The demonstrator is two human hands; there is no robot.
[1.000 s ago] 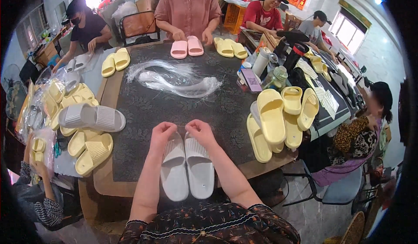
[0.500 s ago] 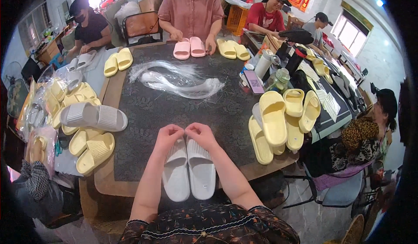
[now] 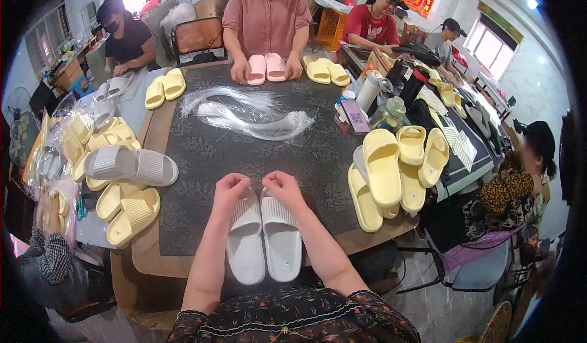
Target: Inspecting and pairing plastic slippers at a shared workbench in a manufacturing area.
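A pair of grey slide slippers (image 3: 247,258) lies side by side at the near edge of the table, toes pointing away from me. Over the toe of the left slipper, my left hand (image 3: 232,190) is closed in a pinch. My right hand (image 3: 282,190) pinches likewise over the toe of the right slipper. A narrow gap separates the two hands. Whatever is between the fingertips, if anything, is too small to make out. Beyond them lies a bundle of thin clear plastic strands (image 3: 251,124) on the dark table mat (image 3: 202,159).
Yellow slippers (image 3: 382,159) are stacked at the right, beside bottles (image 3: 369,89) and a phone (image 3: 355,116). More yellow slippers (image 3: 134,217) and a grey pair (image 3: 131,164) lie left. Across the table, a co-worker (image 3: 267,22) has both hands at pink slippers (image 3: 267,69).
My hands have moved slightly apart from nearly touching. The co-worker opposite has brought a hand down to the left side of the pink slippers.
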